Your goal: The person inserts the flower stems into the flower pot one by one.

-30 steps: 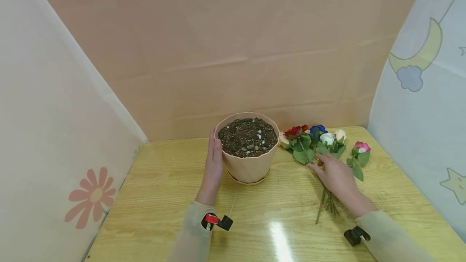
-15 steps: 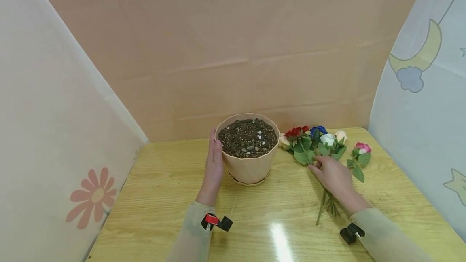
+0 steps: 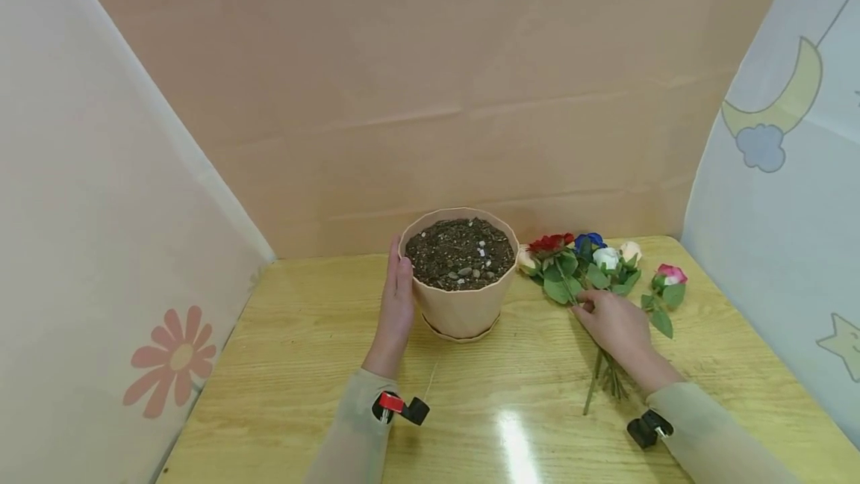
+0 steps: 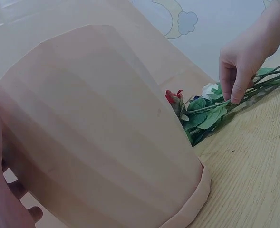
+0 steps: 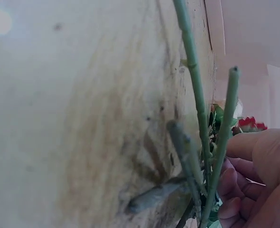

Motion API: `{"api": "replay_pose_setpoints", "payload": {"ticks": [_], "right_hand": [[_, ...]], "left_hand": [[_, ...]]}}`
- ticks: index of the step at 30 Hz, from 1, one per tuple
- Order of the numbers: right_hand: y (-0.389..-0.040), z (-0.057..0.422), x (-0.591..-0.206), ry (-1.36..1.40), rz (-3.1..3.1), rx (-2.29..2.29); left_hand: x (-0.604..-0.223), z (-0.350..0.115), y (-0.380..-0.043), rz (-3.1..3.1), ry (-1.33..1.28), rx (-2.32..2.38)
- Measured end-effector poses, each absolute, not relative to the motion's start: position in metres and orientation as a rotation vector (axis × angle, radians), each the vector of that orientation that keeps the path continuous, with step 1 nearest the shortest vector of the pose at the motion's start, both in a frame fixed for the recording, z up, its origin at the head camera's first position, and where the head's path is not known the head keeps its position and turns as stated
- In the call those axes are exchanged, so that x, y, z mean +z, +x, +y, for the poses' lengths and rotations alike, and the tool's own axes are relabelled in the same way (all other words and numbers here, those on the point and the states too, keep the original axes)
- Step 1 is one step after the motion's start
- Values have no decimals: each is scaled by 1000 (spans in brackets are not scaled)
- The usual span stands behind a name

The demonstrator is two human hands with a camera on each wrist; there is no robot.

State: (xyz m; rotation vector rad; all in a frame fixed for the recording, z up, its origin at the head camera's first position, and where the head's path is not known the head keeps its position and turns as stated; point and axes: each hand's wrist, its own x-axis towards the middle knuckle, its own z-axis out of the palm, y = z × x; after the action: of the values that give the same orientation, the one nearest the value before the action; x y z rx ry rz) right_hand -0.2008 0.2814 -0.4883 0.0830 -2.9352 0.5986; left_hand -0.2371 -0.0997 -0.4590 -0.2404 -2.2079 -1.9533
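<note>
A beige flowerpot (image 3: pixel 463 311) filled with dark soil (image 3: pixel 457 252) and a few pebbles stands on a matching saucer. My left hand (image 3: pixel 395 305) rests against the pot's left side, fingers fairly straight and thumb near the rim. To the right of the pot lies a bunch of roses with green leaves: a red rose (image 3: pixel 551 242), a blue rose (image 3: pixel 590 242), a white rose (image 3: pixel 606 258) and cream ones. Over their stems, my right hand (image 3: pixel 617 323) pinches a rose stem (image 4: pixel 208 108) between thumb and fingers. Cut stem ends (image 5: pixel 232 76) show close up in the right wrist view.
A pink rose (image 3: pixel 670 275) with leaves lies apart at the right. Everything stands on a wooden table (image 3: pixel 302 364), with a beige backdrop (image 3: pixel 430 95) close behind the pot and printed cloth panels (image 3: pixel 779 245) on both sides.
The fingers of my right hand have closed in on the stem, and its wrist has shifted slightly left. My left hand and the pot keep their places.
</note>
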Motion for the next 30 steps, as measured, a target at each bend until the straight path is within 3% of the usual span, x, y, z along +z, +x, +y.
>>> {"api": "replay_pose_setpoints", "payload": {"ticks": [30], "right_hand": [[-196, 262, -436, 2, -2687, 981]], "left_hand": [[-460, -97, -238, -2157, -264, -1956]]}}
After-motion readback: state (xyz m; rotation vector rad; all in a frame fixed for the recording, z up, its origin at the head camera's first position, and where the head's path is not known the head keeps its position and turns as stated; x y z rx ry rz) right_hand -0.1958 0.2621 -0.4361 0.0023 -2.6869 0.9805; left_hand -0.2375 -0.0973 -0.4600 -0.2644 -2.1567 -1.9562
